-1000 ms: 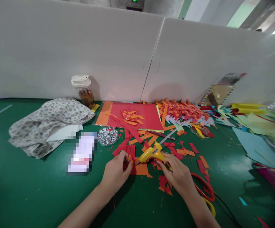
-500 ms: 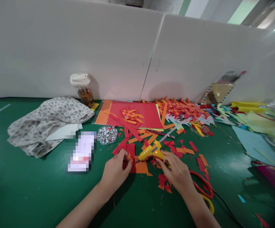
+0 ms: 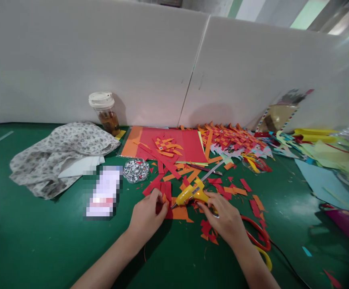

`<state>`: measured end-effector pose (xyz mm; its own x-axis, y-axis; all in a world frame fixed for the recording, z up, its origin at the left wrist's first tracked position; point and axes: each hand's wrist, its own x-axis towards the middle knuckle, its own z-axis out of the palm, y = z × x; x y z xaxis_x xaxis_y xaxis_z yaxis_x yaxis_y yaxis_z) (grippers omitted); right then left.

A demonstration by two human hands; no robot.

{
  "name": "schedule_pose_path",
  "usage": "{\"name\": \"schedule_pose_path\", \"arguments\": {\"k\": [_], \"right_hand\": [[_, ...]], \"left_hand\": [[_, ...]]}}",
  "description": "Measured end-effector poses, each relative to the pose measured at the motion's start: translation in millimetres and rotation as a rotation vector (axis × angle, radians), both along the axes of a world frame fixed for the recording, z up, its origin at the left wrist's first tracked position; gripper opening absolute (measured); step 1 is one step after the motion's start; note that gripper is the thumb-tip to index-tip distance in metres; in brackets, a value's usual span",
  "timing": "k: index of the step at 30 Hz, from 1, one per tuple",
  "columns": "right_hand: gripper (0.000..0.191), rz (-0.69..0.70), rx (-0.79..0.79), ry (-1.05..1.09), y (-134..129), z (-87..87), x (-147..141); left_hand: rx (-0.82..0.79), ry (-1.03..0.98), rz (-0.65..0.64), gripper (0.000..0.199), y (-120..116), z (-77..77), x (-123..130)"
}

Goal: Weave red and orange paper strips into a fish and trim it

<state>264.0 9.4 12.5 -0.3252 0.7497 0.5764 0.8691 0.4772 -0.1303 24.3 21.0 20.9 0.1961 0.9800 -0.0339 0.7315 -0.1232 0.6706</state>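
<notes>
Head view: a yellow glue gun [image 3: 192,193] is gripped by the right hand [image 3: 225,216], the fingers wrapped about its handle, above the green table [image 3: 80,245]. Its nozzle is pointed at red paper strips [image 3: 168,189] just to its left; whether they are touched by the tip cannot be told. These strips are pinched by the closed fingers of the left hand [image 3: 148,212], also left of the gun. An orange paper piece [image 3: 180,214] is laid beneath the nozzle. A small label [image 3: 196,190] is carried on the gun's body, its print too small to be read, and an orange glow is shown near it. Left of the gun, the phone's screen [image 3: 105,186] is blurred into blocks, so its writing cannot be made out. Beyond the gun, a woven paper fish [image 3: 166,147] is rested on red and orange sheets [image 3: 192,142]. To the gun's right, beside the right forearm, red and yellow handles [image 3: 264,239] are seen.
</notes>
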Motion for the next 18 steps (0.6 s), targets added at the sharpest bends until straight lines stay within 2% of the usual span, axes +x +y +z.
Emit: {"name": "schedule_pose_path", "arguments": {"k": [5, 9, 14, 18], "right_hand": [[0.015, -0.016, 0.026, -0.012, 0, -0.2, 1], [0.018, 0.002, -0.029, 0.029, 0, 0.4, 2], [0.024, -0.135, -0.013, 0.193, 1, 0.1, 7], [0.027, -0.298, -0.027, 0.244, 8, -4.7, 11]], "left_hand": [[0.007, -0.005, -0.004, 0.008, 0, -0.5, 0], [0.02, 0.01, -0.005, 0.007, 0, -0.7, -1], [0.017, -0.035, -0.011, 0.015, -2, 3.8, -1], [0.033, -0.095, -0.048, 0.008, -3, 3.8, -1]]}}
